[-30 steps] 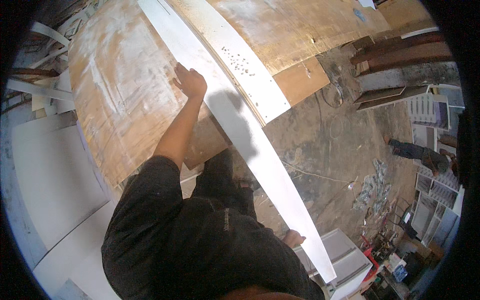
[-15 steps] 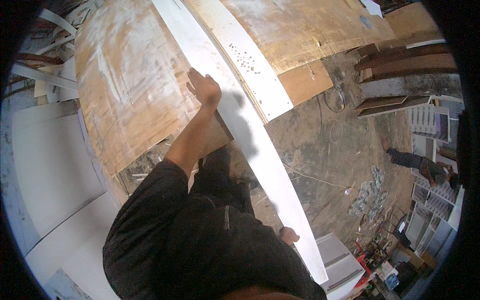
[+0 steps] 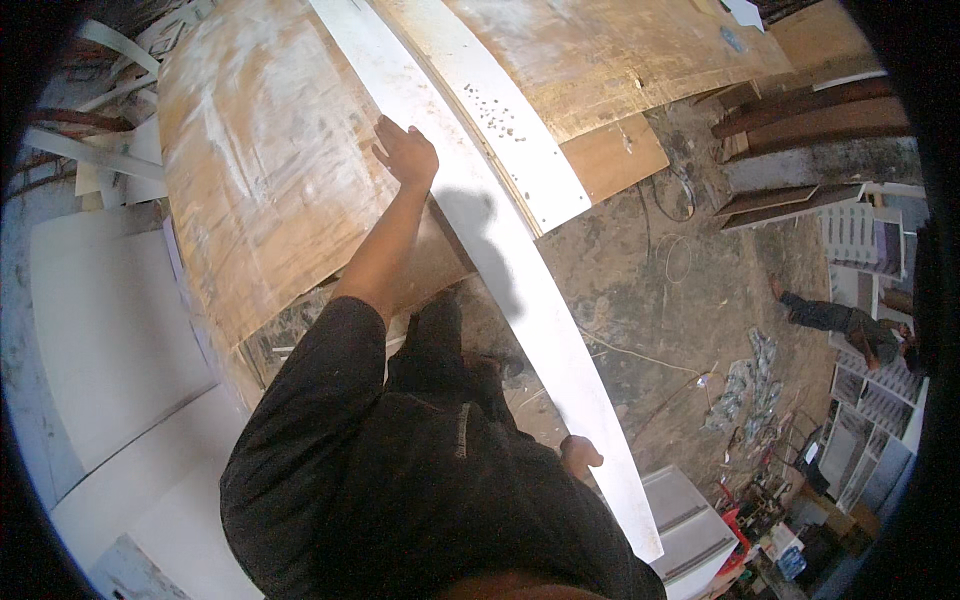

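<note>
A long, narrow white board (image 3: 500, 270) runs from the far side of the worktable down past my right side, its near part sticking out beyond the table. My left hand (image 3: 408, 155) lies at the board's left edge, over the tabletop, with its fingers stretched out and slightly apart. Close to the near end, my right hand (image 3: 580, 457) is closed on the same edge, thumb on top and the other fingers hidden beneath. A second white strip (image 3: 530, 160), dotted with small dark bits, lies alongside on the right.
Under the boards is a worn wooden worktable (image 3: 270, 170). White panels (image 3: 120, 300) lean at the left. A pale drawer cabinet (image 3: 685, 530) stands near the board's end, beside clutter. Cables (image 3: 650, 363) cross the floor. Another person (image 3: 850, 325) is at the far right among shelf units.
My left hand has shifted slightly farther along the board's edge. My right hand keeps its hold. The whole view has moved a little.
</note>
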